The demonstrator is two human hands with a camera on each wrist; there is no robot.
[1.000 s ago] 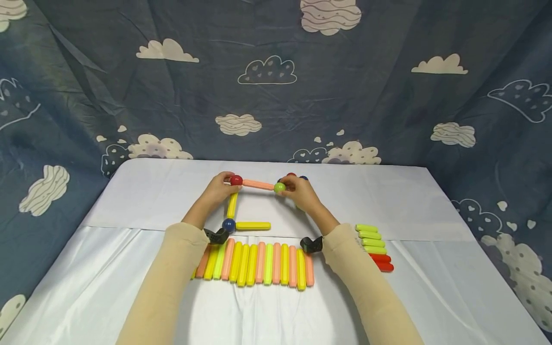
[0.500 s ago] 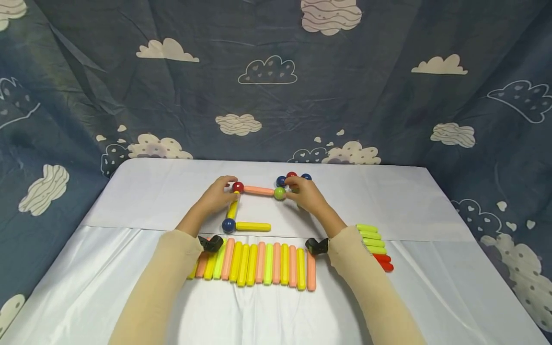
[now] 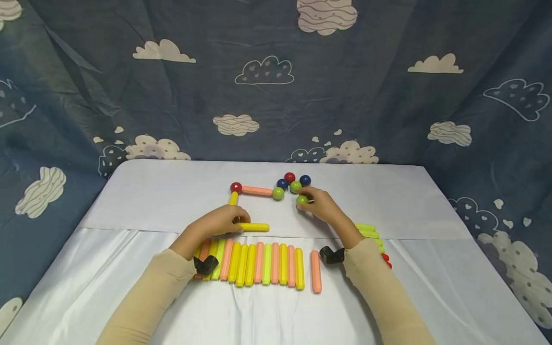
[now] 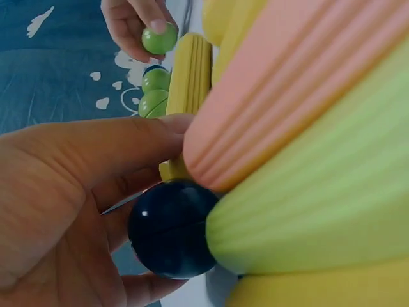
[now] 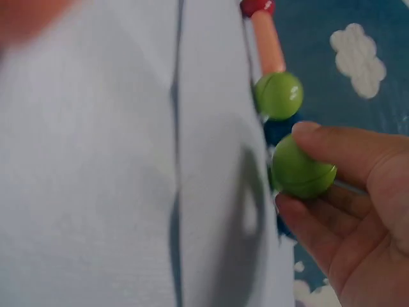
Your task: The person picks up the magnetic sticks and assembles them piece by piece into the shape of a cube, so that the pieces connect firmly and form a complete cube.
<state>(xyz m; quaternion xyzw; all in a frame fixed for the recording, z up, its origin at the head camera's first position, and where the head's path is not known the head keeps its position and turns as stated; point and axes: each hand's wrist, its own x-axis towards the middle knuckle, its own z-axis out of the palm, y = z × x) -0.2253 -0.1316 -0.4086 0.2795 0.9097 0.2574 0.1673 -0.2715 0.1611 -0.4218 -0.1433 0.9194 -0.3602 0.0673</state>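
Note:
My left hand (image 3: 217, 224) is curled round a dark blue ball (image 4: 174, 229), mostly hidden in the head view. In the left wrist view its thumb lies against the yellow rod (image 3: 254, 227) that extends right from that ball. My right hand (image 3: 322, 205) pinches a green ball (image 5: 303, 167) between thumb and fingers, right of the other balls. A red ball (image 3: 235, 188) joins a second yellow rod (image 3: 233, 198) to a pink rod (image 3: 257, 191). At the pink rod's right end sits another green ball (image 3: 278, 193).
Loose balls cluster at the back, among them a red ball (image 3: 290, 177) and a blue ball (image 3: 305, 180). A row of yellow, pink and light green rods (image 3: 266, 264) lies in front. One pink rod (image 3: 316, 272) lies apart. Green rods (image 3: 365, 227) sit partly behind the right arm.
My left hand has left the red ball and come forward to the blue ball. My right hand has let go of the pink rod's green ball and moved right, taking another green ball.

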